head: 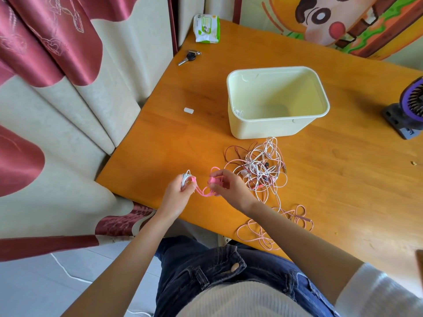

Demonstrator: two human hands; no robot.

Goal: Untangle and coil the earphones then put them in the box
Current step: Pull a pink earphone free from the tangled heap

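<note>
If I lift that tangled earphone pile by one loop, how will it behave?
Probably floppy: the tangled pile is thin looping cords, so it should sag and trail. The knotted middle likely lifts as one clump. Loose loops may snag the box beside it.

The bench (320, 179) is orange-brown with wood grain. The box (274, 131) is pale cream-yellow. At its six o'clock, the tangle (261, 168) mixes white, pink and dark red. The coil (185, 179) is white, and the cable (203, 192) at its three o'clock is pink. The curtain (57, 110) is beige with maroon waves. The wipes pack (207, 28) is white and green.
</note>
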